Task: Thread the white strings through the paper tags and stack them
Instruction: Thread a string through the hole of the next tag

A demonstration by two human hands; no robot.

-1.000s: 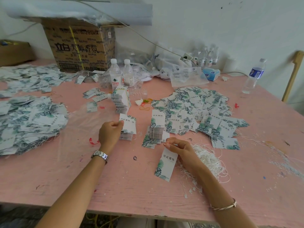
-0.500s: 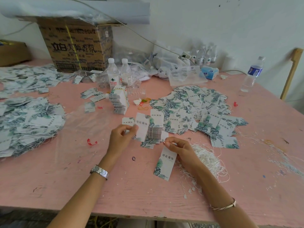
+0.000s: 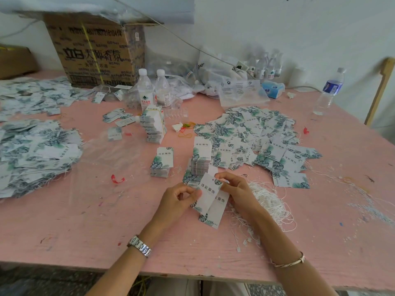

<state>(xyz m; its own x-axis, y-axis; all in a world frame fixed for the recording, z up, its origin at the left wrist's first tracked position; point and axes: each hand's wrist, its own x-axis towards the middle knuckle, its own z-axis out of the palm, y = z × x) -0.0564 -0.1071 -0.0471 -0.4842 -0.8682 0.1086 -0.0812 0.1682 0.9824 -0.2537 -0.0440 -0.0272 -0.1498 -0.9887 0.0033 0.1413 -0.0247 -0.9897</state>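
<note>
Two white paper tags with green leaf print overlap just above the pink table. My left hand (image 3: 178,199) pinches the upper tag (image 3: 208,191) at its left edge. My right hand (image 3: 235,189) pinches the top ends of that tag and of the lower tag (image 3: 215,212). A tangle of white strings (image 3: 267,201) lies right of my right hand. Two neat tag stacks stand behind my hands, one (image 3: 162,161) to the left and a taller one (image 3: 201,159) next to it. No string shows in either hand.
Loose tags with strings spread at the right (image 3: 256,135) and in big heaps at the left (image 3: 36,150). A banded tag bundle (image 3: 154,127), two water bottles (image 3: 152,90), a cardboard box (image 3: 96,52) and plastic bags sit farther back. Another bottle (image 3: 329,90) stands far right.
My left hand lifted a tag off the left stack and carried it right to my right hand's tag. Both hands now hold the two tags together.
</note>
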